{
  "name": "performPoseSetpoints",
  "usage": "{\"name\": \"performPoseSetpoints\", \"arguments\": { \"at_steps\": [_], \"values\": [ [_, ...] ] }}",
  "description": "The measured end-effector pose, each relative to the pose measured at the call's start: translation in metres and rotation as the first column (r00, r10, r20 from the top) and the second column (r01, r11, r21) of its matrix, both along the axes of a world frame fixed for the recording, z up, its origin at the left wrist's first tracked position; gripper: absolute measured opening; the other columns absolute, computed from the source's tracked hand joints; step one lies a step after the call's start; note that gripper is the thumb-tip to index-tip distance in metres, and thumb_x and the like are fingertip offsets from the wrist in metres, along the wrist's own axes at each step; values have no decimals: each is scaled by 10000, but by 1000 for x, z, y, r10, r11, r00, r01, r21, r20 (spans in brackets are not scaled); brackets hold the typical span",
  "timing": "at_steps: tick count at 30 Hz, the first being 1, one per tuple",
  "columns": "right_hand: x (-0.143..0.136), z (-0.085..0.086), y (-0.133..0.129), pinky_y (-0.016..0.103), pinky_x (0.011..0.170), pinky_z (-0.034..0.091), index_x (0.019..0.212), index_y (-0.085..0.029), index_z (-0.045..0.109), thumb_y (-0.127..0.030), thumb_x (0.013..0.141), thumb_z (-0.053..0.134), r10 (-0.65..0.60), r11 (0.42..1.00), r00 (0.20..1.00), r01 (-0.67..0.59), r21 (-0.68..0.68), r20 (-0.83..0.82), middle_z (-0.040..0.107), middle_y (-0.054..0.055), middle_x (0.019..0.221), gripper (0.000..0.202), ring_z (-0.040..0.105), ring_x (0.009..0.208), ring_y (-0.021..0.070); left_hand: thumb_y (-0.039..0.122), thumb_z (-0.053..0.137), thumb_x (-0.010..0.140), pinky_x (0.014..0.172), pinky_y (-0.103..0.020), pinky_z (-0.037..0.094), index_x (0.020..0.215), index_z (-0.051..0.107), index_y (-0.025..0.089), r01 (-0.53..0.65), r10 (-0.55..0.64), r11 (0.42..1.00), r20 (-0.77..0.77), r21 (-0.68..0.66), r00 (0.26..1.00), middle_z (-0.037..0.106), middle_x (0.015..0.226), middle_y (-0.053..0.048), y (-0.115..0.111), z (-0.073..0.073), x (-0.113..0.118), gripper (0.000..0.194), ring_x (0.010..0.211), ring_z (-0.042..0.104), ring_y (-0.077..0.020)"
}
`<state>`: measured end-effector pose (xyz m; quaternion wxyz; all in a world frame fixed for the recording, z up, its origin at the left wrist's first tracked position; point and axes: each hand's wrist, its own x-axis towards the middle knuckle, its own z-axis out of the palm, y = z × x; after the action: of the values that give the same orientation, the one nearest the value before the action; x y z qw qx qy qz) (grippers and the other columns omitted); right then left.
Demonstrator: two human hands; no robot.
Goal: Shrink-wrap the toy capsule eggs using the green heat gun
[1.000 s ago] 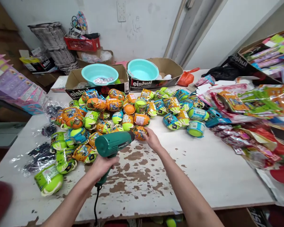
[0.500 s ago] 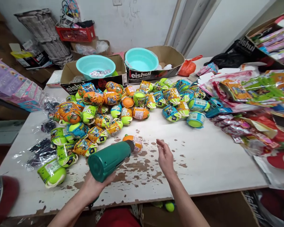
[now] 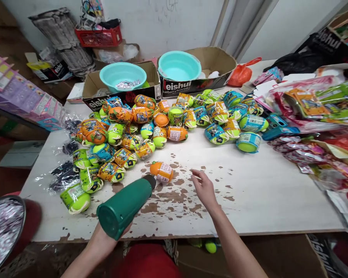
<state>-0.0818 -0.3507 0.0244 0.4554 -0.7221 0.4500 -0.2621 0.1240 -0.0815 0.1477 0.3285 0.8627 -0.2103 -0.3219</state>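
My left hand (image 3: 103, 237) is wrapped round the handle of a green heat gun (image 3: 127, 205), mostly hidden behind its body. The black nozzle points up and right, close to an orange plastic egg (image 3: 161, 172) in a printed wrapper lying on its side on the table. To the right of that egg, my right hand (image 3: 203, 188) hovers with its fingers loosely apart and nothing in them. Behind lies a heap of wrapped eggs in orange, green and blue, among them a carrot-like orange one (image 3: 177, 133) and a green one with a blue wrapper (image 3: 248, 142).
Two turquoise basins (image 3: 179, 66) rest in cardboard boxes (image 3: 220, 63) at the back. Dark items in clear bags (image 3: 64, 175) lie at the left. Flat colourful packets (image 3: 307, 102) pile up on the right. A red bucket (image 3: 31, 220) with shiny packets stands at the lower left.
The heat gun in my left hand has drawn down and left, showing more of the orange egg. My right hand stays to the egg's right, and the view has shifted slightly.
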Motion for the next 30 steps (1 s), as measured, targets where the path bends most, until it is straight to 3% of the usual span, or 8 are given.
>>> {"name": "performPoseSetpoints", "arguments": {
  "at_steps": [4, 7, 9, 11, 16, 19, 24, 30],
  "values": [
    [75, 15, -11, 398, 947, 453, 1198, -210, 562, -435, 837, 518, 276, 947, 938, -303, -108, -210, 597, 104, 1216, 428, 546, 1126, 245, 563, 689, 612, 624, -324, 539, 690, 672, 196, -109, 108, 994, -95, 2, 990, 692, 628, -36, 26, -9, 11, 376, 615, 632, -235],
    [135, 18, -2, 464, 937, 430, 1253, -224, 525, -530, 637, 708, 465, 817, 710, -574, -51, -530, 575, 137, 1241, 711, 518, 1152, 330, 557, 681, 650, 606, -303, 503, 685, 656, 186, -194, 187, 978, -100, -72, 977, 655, 594, -18, 40, -6, 16, 374, 581, 604, -209],
    [162, 17, 5, 499, 882, 441, 1202, -218, 561, -523, 510, 790, 483, 774, 577, -633, 14, -659, 599, 164, 1167, 790, 547, 1086, 376, 555, 687, 651, 615, -302, 494, 718, 667, 181, -214, 202, 972, -117, -99, 972, 646, 583, -13, 43, -3, 18, 380, 584, 599, -208],
    [171, 13, 7, 489, 829, 463, 1162, -209, 583, -470, 495, 806, 458, 817, 594, -574, 50, -661, 611, 171, 1109, 750, 585, 1008, 371, 553, 685, 659, 628, -306, 493, 737, 668, 183, -209, 194, 972, -145, -103, 970, 641, 581, -11, 44, -3, 19, 379, 591, 596, -211],
    [125, -1, -13, 372, 795, 510, 1256, -214, 479, -423, 637, 712, 310, 937, 946, -287, 200, -95, 594, 100, 1158, 694, 611, 957, 240, 543, 682, 656, 659, -314, 511, 659, 639, 206, -148, 131, 987, -205, -67, 970, 670, 638, -33, 44, -17, 12, 340, 642, 614, -232],
    [80, -8, -13, 375, 833, 504, 1102, -196, 564, -449, 641, 727, 243, 937, 964, -263, 230, 112, 620, 78, 1104, 551, 595, 987, 233, 517, 672, 659, 717, -339, 531, 691, 663, 205, -42, 33, 999, -230, -31, 973, 692, 659, -45, 38, -24, 3, 314, 695, 636, -254],
    [19, -8, 18, 409, 891, 485, 965, -224, 615, -369, 623, 772, 314, 944, 947, -319, 89, 67, 569, 85, 1194, 403, 519, 1150, 269, 449, 637, 671, 846, -366, 512, 788, 688, 210, 171, -179, 983, -162, -61, 970, 736, 829, -56, 18, -19, -2, 271, 805, 640, -261],
    [-8, -8, 40, 371, 825, 504, 899, -233, 599, -144, 740, 567, 383, 924, 923, -382, -15, 50, 605, 60, 1024, 185, 580, 1001, 220, 443, 648, 658, 613, -310, 517, 625, 615, 208, 214, -221, 975, -144, -61, 965, 636, 574, -16, -14, -7, 5, 240, 584, 562, -201]
  ]
}}
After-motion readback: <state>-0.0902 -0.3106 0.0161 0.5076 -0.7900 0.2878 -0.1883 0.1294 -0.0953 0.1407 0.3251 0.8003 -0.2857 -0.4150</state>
